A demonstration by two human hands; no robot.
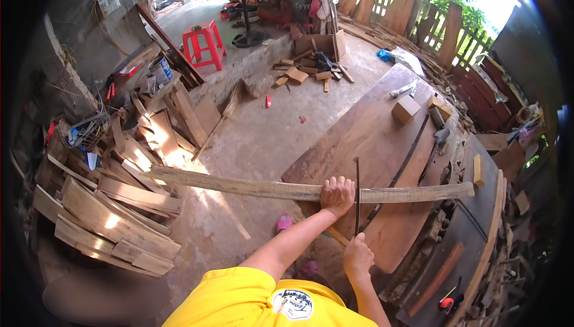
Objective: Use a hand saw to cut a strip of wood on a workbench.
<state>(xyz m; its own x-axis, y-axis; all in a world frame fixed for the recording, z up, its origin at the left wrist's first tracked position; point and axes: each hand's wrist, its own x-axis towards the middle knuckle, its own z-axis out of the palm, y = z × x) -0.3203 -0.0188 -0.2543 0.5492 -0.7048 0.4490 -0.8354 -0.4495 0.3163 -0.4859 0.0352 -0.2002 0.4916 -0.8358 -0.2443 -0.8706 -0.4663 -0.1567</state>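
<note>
My left hand point(337, 196) is closed over a long, narrow, weathered wooden plank point(251, 187), which lies crosswise over the edge of a dark wooden tabletop point(365, 138) and extends past it to the left. Just right of that hand, a thin dark saw point(357, 176) crosses the plank. My right hand point(359, 254) is wrapped round the saw's near end, below the plank, with the handle mostly hidden in the fingers. Wood blocks point(405, 110) and dark metal tools point(440, 135) lie on the tabletop.
Stacked boards point(107, 213) fill the left side. A red plastic stool point(203, 43) stands at the back, near scattered offcuts point(297, 75). A small red object point(268, 101) lies on the concrete floor. A tape measure point(446, 305) is at lower right, and planks point(399, 7) lean against a fence.
</note>
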